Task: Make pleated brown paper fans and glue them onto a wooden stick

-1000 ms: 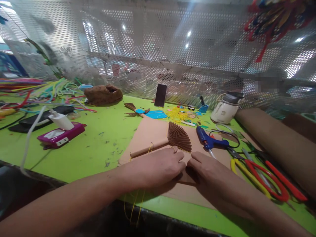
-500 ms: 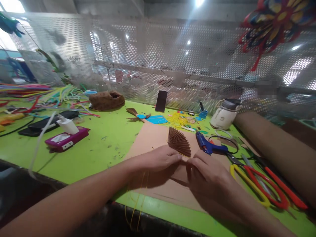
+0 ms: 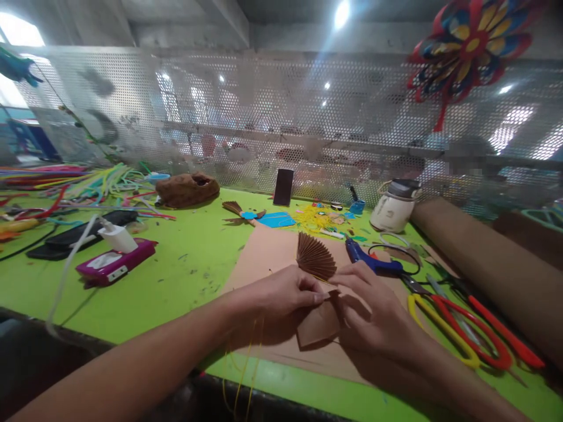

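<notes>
Close together over the counter (image 3: 197, 249), the hands share a small brown paper piece (image 3: 317, 329): the left hand (image 3: 288, 290) pinches its top edge between thumb and fingers, while the right hand (image 3: 372, 305) has half-curled fingers at its right side; whether they grip it, one cannot tell. The piece sits tilted over a large paper sheet (image 3: 263, 252), below a pleated fan (image 3: 314, 258). It looks light, thin and somewhat stiff, likely easy to crease, so its edges seem the safest hold. A second ago the hands hid most of it; now its broad face shows.
</notes>
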A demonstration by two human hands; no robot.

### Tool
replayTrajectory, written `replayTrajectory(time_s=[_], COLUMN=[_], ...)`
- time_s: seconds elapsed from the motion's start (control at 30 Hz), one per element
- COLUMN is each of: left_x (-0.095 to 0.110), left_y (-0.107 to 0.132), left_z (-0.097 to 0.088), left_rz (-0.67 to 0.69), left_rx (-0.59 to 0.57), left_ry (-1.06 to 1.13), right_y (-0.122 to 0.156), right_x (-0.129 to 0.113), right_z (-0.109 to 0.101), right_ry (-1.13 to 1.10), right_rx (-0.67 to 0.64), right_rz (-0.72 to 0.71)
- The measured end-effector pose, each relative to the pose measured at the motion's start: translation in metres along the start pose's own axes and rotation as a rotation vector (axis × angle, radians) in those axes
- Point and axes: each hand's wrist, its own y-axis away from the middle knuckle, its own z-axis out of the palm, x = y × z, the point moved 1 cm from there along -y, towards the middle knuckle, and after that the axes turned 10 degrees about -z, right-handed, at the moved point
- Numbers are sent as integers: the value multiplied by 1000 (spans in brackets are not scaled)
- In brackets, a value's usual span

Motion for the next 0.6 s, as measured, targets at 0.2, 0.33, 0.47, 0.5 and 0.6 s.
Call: replayTrajectory(time_s=[0.2,0.33,0.47,0.5,0.6], left_x=[14,25,35,36,37], left_y=[12,25,32,32,31], left_z=[0,4,8,9,9], left_rz=[68,124,192,204,209], left_rx=[17,117,221,227,230], left_ry=[-133,-321,-475,-501,-535], right_y=[-5,-1,3,3,3], right_x=[0,-4,-4,-3,-1], right_z=[-2,10,18,18,16], right_ry=[-333,-672,-1050,-1084,-1075], right_rx=[-111,-31,212,194,147], right_rz=[340,592,778,789,789])
